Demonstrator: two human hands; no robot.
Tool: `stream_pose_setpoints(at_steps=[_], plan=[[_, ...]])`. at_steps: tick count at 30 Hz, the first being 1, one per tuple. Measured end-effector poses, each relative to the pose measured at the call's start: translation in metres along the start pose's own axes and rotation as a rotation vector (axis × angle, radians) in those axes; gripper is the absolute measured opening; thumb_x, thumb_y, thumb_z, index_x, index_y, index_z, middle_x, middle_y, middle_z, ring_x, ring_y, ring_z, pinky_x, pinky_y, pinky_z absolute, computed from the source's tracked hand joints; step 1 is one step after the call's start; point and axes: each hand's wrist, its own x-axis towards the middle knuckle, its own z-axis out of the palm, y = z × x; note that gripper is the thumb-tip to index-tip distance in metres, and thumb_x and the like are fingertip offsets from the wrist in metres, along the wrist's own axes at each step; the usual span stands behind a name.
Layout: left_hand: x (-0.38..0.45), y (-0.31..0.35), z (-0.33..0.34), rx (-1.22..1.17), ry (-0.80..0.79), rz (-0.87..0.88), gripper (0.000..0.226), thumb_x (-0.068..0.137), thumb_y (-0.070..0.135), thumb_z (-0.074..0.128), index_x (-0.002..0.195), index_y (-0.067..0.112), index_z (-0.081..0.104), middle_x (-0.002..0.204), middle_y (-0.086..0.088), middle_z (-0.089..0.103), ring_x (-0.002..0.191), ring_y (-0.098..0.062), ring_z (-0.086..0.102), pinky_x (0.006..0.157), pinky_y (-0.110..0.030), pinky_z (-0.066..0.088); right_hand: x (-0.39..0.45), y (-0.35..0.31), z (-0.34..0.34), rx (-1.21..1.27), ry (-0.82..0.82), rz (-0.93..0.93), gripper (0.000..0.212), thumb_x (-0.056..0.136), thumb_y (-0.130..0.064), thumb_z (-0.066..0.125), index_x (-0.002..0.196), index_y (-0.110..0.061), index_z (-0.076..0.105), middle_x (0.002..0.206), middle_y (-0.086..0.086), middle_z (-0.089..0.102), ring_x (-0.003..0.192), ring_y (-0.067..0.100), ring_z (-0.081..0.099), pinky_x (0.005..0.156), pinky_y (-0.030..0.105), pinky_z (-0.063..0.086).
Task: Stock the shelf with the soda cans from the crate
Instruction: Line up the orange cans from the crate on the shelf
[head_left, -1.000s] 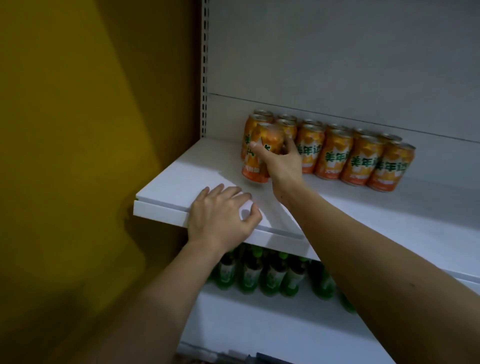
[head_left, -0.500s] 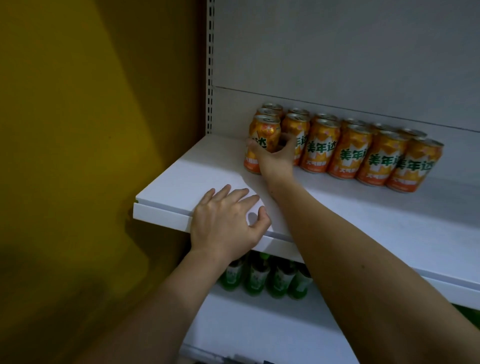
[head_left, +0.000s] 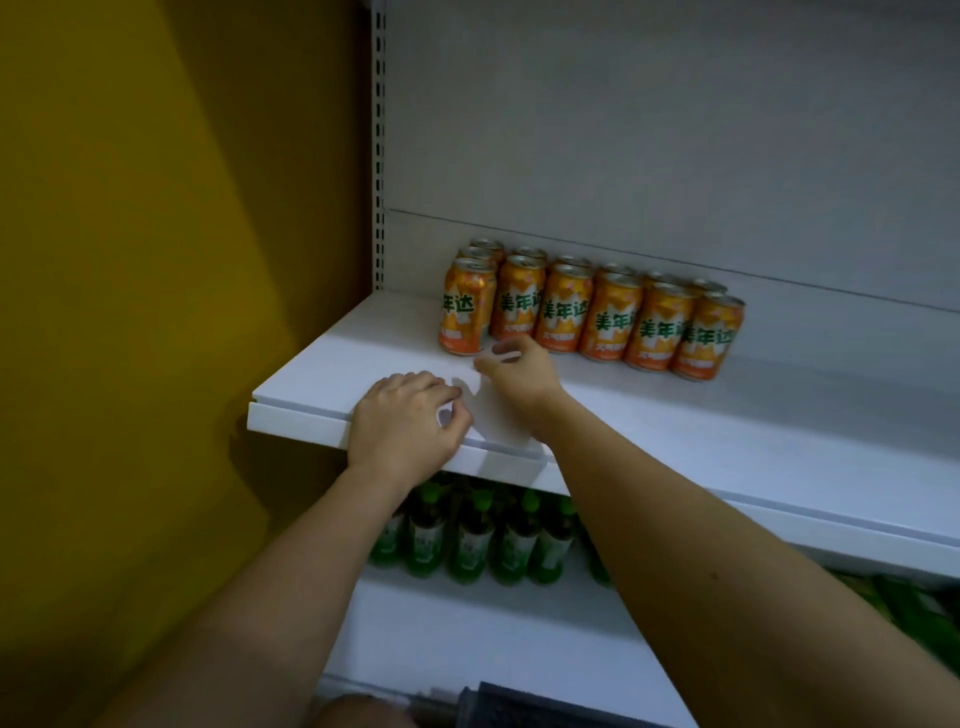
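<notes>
- Two hands work at the shelf's (head_left: 322, 358) front left corner: the left hand (head_left: 402, 431) lies flat on the front edge, fingers loosely bent, gripping nothing.
- Right hand (head_left: 519, 376) hovers empty, fingers relaxed, just in front of the leftmost can (head_left: 465, 312).
- Smooth orange cylindrical soda cans (head_left: 613, 317) stand upright along the matte white shelf's back edge.
- Green plastic bottles (head_left: 478, 540) fill the lower shelf.

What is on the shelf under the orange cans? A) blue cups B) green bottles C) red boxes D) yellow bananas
B: below the white shelf that holds the orange cans, a row of green bottles with green caps stands on the lower shelf, partly hidden behind the person's arms.
</notes>
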Motion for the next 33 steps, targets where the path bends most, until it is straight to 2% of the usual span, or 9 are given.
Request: stream_pose_setpoints(at_steps=[5,11,14,17,24,26,27,28,33], plan=[[0.015,0.019,-0.027,0.017,-0.326,-0.146,0.043,0.094,0.045,0.044,0.124,0.023,0.066,0.126,-0.003,0.063,0.113,-0.025,0.055,0.088,-0.036,0.046,-0.056,-0.008,-0.05,-0.34,-0.081,-0.03,0.03,0.091,-0.035,0.067,0.112,-0.014,0.059,0.108,0.008,0.06,0.095,0.026,0.059,0.077,0.037,0.05],[-0.011,0.071,-0.057,-0.262,-0.392,-0.242,0.037,0.097,0.041,0.039,0.115,0.021,0.064,0.115,-0.004,0.062,0.102,-0.027,0.056,0.082,-0.034,0.045,-0.133,-0.005,-0.093,-0.749,-0.247,-0.089,0.036,0.095,-0.041,0.06,0.119,-0.014,0.057,0.106,0.003,0.055,0.095,0.022,0.053,0.077,0.032,0.043],[-0.04,0.091,-0.063,-0.417,-0.438,-0.257,0.034,0.097,0.041,0.035,0.086,0.019,0.058,0.108,-0.011,0.063,0.092,-0.028,0.054,0.081,-0.037,0.042,-0.168,0.009,-0.103,-0.746,-0.248,-0.057,0.038,0.096,-0.045,0.055,0.12,-0.016,0.058,0.105,0.001,0.055,0.098,0.022,0.056,0.079,0.034,0.045],[-0.078,0.107,-0.061,-0.518,-0.511,-0.316,0.046,0.1,0.043,0.033,0.098,0.009,0.064,0.116,-0.02,0.061,0.098,-0.032,0.056,0.087,-0.038,0.043,-0.202,0.034,-0.107,-0.706,-0.256,-0.015,0.034,0.097,-0.044,0.054,0.116,-0.016,0.059,0.108,0.004,0.063,0.096,0.022,0.059,0.081,0.036,0.049],[-0.19,0.141,-0.034,-0.631,-0.658,-0.397,0.041,0.103,0.043,0.03,0.085,0.018,0.057,0.103,-0.009,0.054,0.094,-0.026,0.051,0.088,-0.037,0.04,-0.28,0.115,-0.101,-0.594,-0.267,0.116,0.051,0.099,-0.045,0.049,0.134,-0.008,0.053,0.131,0.014,0.059,0.116,0.031,0.056,0.093,0.038,0.045],[-0.216,0.147,-0.026,-0.646,-0.701,-0.426,0.046,0.102,0.043,0.031,0.099,0.009,0.062,0.102,0.007,0.038,0.099,-0.031,0.053,0.095,-0.04,0.041,-0.301,0.139,-0.099,-0.579,-0.269,0.171,0.051,0.098,-0.047,0.05,0.13,-0.008,0.056,0.127,0.014,0.061,0.111,0.03,0.057,0.088,0.036,0.046],[-0.228,0.149,-0.022,-0.636,-0.71,-0.444,0.049,0.102,0.043,0.032,0.106,0.004,0.062,0.139,-0.019,0.029,0.102,-0.034,0.054,0.095,-0.041,0.041,-0.31,0.151,-0.098,-0.569,-0.272,0.196,0.05,0.098,-0.047,0.051,0.128,-0.008,0.057,0.125,0.014,0.062,0.109,0.03,0.058,0.085,0.035,0.045],[-0.238,0.15,-0.018,-0.63,-0.719,-0.458,0.048,0.101,0.043,0.033,0.107,0.005,0.063,0.108,-0.022,0.057,0.102,-0.033,0.055,0.093,-0.04,0.041,-0.318,0.163,-0.098,-0.56,-0.273,0.218,0.049,0.098,-0.047,0.052,0.127,-0.008,0.057,0.124,0.014,0.063,0.108,0.03,0.058,0.085,0.035,0.044],[-0.287,0.153,0.005,-0.619,-0.772,-0.498,0.046,0.1,0.043,0.036,0.11,0.007,0.063,0.123,-0.016,0.06,0.105,-0.029,0.054,0.09,-0.036,0.041,-0.348,0.209,-0.092,-0.497,-0.279,0.294,0.049,0.096,-0.045,0.054,0.128,-0.007,0.057,0.123,0.014,0.063,0.105,0.028,0.06,0.09,0.038,0.05]])
